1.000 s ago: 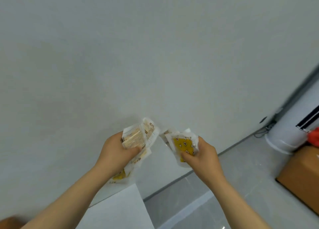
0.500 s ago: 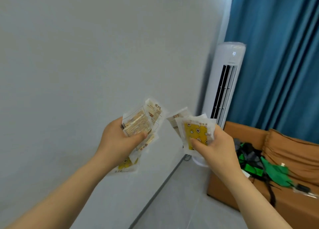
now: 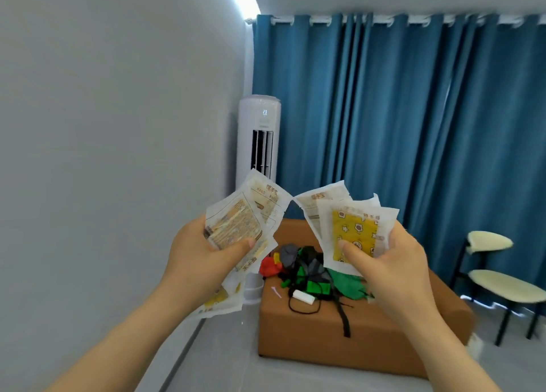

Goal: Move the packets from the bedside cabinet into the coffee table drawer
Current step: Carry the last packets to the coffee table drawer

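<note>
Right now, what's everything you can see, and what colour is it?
left packet bunch: several, white with tan print, held up left
right packet bunch: at least three, white, front one yellow, held up right
air conditioner: one, white, corner
curtain: one wide stretch, blue, back wall
sofa: one, brown, on floor
clutter: a pile, green, black, red, on sofa
chair: one, cream seat, far right
left hand: one, grips left packet bunch
right hand: one, grips right packet bunch
</note>
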Available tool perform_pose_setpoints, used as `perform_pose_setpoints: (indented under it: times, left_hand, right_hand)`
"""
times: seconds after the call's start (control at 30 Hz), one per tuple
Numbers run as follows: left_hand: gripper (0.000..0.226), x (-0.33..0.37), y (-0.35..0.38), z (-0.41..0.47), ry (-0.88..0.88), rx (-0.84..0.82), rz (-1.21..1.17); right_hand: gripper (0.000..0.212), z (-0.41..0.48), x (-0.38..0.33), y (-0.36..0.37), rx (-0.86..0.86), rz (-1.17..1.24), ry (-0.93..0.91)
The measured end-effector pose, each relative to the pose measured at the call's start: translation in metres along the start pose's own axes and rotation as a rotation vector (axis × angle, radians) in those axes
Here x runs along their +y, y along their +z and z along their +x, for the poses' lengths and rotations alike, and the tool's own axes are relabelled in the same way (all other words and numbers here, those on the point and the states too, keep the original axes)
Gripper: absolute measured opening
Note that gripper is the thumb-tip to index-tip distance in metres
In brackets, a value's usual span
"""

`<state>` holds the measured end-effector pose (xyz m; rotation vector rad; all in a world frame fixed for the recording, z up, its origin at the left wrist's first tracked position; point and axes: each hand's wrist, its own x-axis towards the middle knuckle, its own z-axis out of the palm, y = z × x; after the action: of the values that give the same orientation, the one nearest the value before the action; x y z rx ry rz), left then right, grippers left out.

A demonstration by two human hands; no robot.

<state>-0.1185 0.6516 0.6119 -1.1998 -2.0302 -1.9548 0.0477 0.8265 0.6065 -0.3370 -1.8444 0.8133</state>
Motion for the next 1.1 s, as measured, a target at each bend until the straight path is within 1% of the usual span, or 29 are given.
perform_pose_setpoints:
  times: [0.17,0.43,0.67,0.9,1.1]
  left_hand:
    - [0.038,-0.015,0.057,0.054,0.036,-0.101,-0.08]
    - [0.036,-0.038,0.132,0.139,0.107,-0.263,-0.26]
    - [0.038,-0.063,0.217,0.193,0.13,-0.434,-0.386]
    - [0.037,-0.068,0.326,0.225,0.156,-0.548,-0.48]
    - [0.038,-0.052,0.43,0.246,0.183,-0.62,-0.53]
  right_hand:
    - [0.037,0.029,0.033,-0.027,0.12,-0.056,0.011]
    - [0.044,0.087,0.074,-0.036,0.273,-0.243,0.028]
    - [0.04,0.117,0.122,-0.06,0.427,-0.338,0.095]
    - [0.042,0.151,0.179,-0.113,0.52,-0.447,0.097]
    - [0.039,0.185,0.23,-0.183,0.586,-0.495,0.1]
